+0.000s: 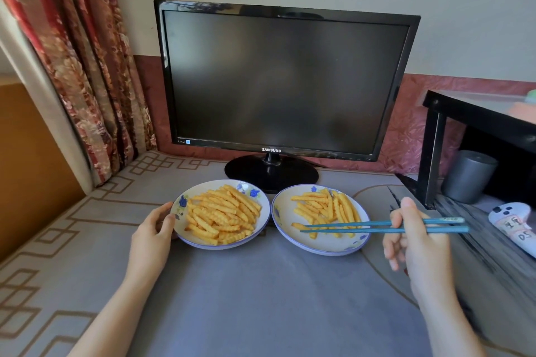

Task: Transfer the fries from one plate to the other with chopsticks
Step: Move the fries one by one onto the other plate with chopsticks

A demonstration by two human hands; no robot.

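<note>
The brand name "SAMSUNG" is printed in pale capitals at the middle of the lower bezel of the black monitor (278,81), just above its stand. Two small marks can be made out at the lower left corner of the dark screen, but they are too small to be read. On the white controller (513,223) at the right edge, handwritten dark characters are seen on a pale label; the lower line looks like "DS", while the upper characters cannot be read with certainty. No other text is legible.
</note>
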